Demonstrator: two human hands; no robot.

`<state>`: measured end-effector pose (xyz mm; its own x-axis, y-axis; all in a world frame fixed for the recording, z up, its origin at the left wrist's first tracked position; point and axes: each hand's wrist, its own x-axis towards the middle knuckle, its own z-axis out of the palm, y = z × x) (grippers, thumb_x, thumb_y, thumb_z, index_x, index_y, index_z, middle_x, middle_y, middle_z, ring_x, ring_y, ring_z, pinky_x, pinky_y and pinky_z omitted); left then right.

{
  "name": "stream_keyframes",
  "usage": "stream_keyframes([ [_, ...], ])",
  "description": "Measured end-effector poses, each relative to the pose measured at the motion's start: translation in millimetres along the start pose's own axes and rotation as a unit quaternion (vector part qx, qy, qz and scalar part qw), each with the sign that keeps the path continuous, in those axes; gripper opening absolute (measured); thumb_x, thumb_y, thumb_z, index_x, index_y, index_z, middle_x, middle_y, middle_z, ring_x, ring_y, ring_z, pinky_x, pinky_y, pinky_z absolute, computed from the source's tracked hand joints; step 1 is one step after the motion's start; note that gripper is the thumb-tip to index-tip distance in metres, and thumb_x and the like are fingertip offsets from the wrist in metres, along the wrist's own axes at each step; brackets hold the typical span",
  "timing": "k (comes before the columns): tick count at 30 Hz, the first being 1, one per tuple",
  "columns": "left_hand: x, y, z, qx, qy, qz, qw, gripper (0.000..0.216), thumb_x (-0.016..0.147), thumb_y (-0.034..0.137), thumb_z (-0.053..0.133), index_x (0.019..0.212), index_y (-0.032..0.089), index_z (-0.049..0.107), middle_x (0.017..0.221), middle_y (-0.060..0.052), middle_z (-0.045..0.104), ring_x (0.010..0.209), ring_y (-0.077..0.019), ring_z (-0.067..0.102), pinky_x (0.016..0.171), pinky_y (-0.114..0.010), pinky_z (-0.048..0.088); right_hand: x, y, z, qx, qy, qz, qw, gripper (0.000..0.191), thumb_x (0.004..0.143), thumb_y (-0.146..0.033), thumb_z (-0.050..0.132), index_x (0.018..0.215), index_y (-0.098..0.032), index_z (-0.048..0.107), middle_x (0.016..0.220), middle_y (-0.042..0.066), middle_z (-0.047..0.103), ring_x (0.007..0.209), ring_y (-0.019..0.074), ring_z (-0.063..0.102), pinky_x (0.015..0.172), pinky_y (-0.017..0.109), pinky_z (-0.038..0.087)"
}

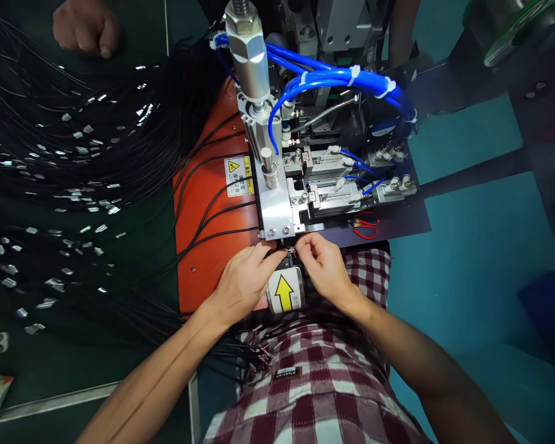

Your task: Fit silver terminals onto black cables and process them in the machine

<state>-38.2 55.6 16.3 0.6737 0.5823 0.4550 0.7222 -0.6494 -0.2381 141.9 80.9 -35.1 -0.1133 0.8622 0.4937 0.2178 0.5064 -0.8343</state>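
The person leans in at the front edge of the press [277,203], both hands close together just below its metal block. The left hand [243,280] lies on the orange plate [203,246], fingers curled and pressed together at the tips near the slot under the block. The right hand [321,265] sits just beside it, thumb and forefinger pinched on a thin wire [292,251] with a bit of red at its end. The wire is right at the mouth of the press, between the two hands; whether the left fingers also hold it I cannot tell, it is too small and partly hidden.

Just below the hands stands a grey cylinder with a yellow arrow label [284,291], touching or nearly touching the left hand. A yellow warning sticker [238,176] is on the orange plate. Blue hoses [333,77] loop over the top of the machine. A small pair of red-handled cutters [364,226] lies on the dark base to the right.

To the left, a big spread of black wires [74,160] with shiny metal ends covers the table. Some of them run across the orange plate toward the press. Another person's hand [86,26] rests closed at the far left edge of the table.
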Motion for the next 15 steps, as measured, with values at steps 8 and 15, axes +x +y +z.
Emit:
stream_keyframes([
  [8, -5, -1, 1, 0.001, -0.049, -0.008, 0.999, 0.036, 0.086, 0.005, 0.043, 0.117, 0.012, 0.057, 0.102, -0.013, 0.057, 0.088, -0.0236, 0.056, 0.072, -0.035, 0.051, 9, 13, 6, 0.238, -0.078, 0.165, 0.954, 0.023, 0.087, -0.036, 0.052, 0.072, -0.018, 0.051, 0.051, -0.007, 0.04, 0.041, 0.008, 0.036, 0.041, 0.02, 0.028],
  [15, -8, 7, -6, 0.082, -0.057, -0.029, 0.995, 0.04, 0.085, 0.009, 0.046, 0.123, 0.018, 0.053, 0.101, -0.011, 0.052, 0.085, -0.0244, 0.048, 0.069, -0.036, 0.047, -4, 21, 0, 0.224, -0.033, 0.18, 0.957, 0.025, 0.085, -0.041, 0.057, 0.076, -0.017, 0.056, 0.059, -0.004, 0.048, 0.043, 0.0079, 0.042, 0.041, 0.02, 0.033],
])
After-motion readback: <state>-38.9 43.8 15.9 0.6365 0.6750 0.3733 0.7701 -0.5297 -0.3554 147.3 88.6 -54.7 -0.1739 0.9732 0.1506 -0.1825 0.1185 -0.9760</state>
